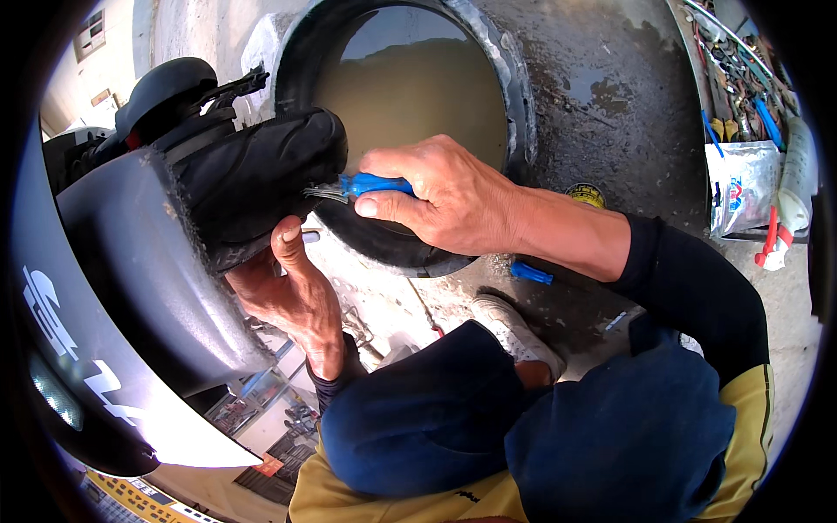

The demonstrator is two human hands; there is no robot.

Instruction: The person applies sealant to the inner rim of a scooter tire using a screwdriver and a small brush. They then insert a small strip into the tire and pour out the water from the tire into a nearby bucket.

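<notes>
My right hand (440,196) grips blue-handled pliers (370,185), whose metal jaws reach into the edge of a black motorcycle tyre (253,179). My left hand (292,292) comes up from below and presses its thumb against the tyre's rim side, close to a small metal stub (310,235). The tyre sits under a dark grey mudguard (131,270) at the left. What the jaws clamp is hidden by the rubber.
A tyre-rimmed basin of murky water (410,87) lies just beyond the hands. A blue-handled tool (531,274) and a small yellow tin (586,193) rest on the wet concrete. Tools and a foil bag (741,187) fill a tray at right. My knees (523,418) are below.
</notes>
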